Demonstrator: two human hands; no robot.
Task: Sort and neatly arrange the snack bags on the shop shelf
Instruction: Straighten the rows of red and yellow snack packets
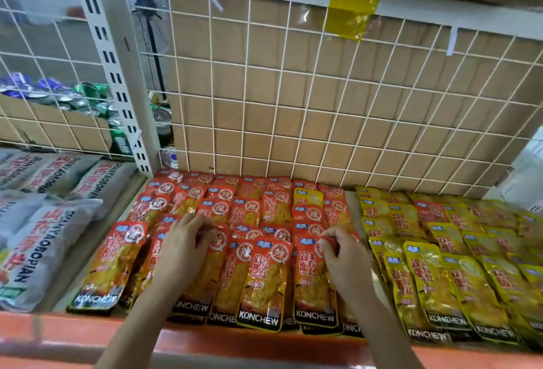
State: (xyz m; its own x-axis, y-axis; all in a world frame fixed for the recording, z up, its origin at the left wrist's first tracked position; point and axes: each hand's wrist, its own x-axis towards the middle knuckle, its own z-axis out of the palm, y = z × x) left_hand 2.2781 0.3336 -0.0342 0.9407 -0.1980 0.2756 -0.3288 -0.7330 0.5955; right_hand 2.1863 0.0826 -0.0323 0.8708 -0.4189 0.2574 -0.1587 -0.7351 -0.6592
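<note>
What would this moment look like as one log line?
left hand: grips left red bag | right hand: pinches right red bag top | stray yellow bag: among red rows

An orange-edged shelf (205, 342) carries overlapping red snack bags (258, 280) in the middle, yellow snack bags (435, 280) right, grey bags (44, 239) left; 1 yellow bag (308, 196) lies among the far red ones.

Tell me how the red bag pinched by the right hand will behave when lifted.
The red snack bag pinched by the right hand is a thin flat pouch, so it will probably flop from its top. Its glossy film looks slippery, and it overlaps neighbours, so pushing may shift them too. It is likely light.
</note>
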